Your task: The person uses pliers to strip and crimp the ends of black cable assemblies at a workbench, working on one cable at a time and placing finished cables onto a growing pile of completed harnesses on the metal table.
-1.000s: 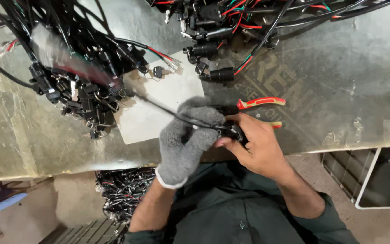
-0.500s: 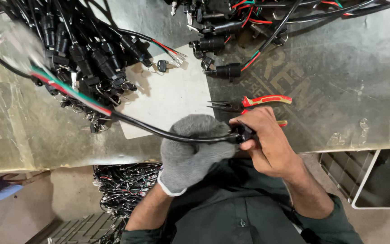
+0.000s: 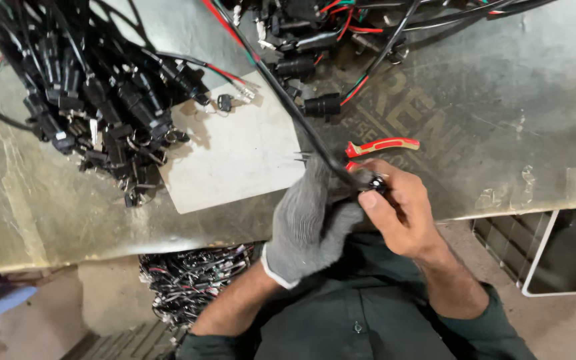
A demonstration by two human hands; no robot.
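Grey knit covers your left hand (image 3: 311, 223), which is clenched around a black sheathed cable (image 3: 301, 120) just where it meets your bare right hand (image 3: 401, 213); the glove probably gives you purchase on the slick jacket. Your right-hand grip is closed on the small black connector (image 3: 376, 185) at the cable's end, thumb and fingertips pinching it so the part sits steady close to your chest, over the near edge of the surface (image 3: 515, 133). From there the cable runs up and away across the worn metal sheet toward the tangle of red, green and black wires (image 3: 341, 20) at the far edge, so the free length stays out of your way. Red-handled pliers (image 3: 381, 145) lie just beyond your right knuckles, near enough to pick up without stretching. A pale flat board (image 3: 235, 157) rests to the left of your hands, and beyond it a heap of black harnesses with connectors (image 3: 95, 100) is piled apart from the piece you hold. Below the surface edge, another bundle of wiring (image 3: 191, 283) sits on the floor.
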